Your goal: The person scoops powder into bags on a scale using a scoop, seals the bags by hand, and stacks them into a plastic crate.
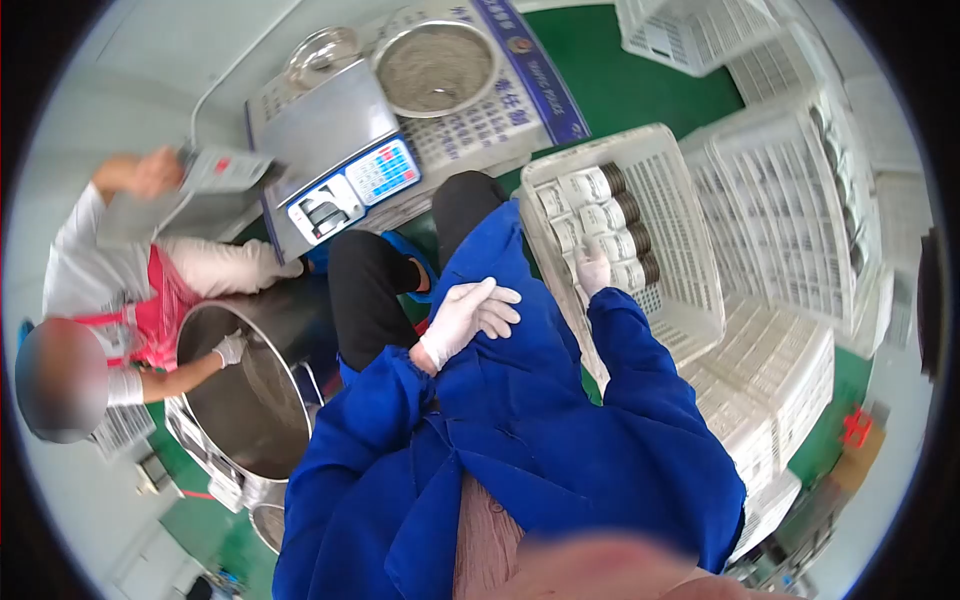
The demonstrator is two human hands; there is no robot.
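Observation:
My left hand [468,318], in a white glove, lies on the lap of my blue coat with its fingers stretched out and nothing in it. In the white plastic crate [705,325] to my right, my gloved right hand [592,268] closes on the near end of a white-labelled jar [628,274] with a dark lid. Part of its fingers is hidden by the jars. Several similar jars [583,187] lie on their sides in a row beside it, lids pointing right.
In front stand a digital scale [340,140], a steel bowl [440,70] of grey-brown material and a smaller metal bowl [322,58]. At left a co-worker [110,270] reaches into a large steel pot [250,400]. Stacked white crates [790,200] fill the right side.

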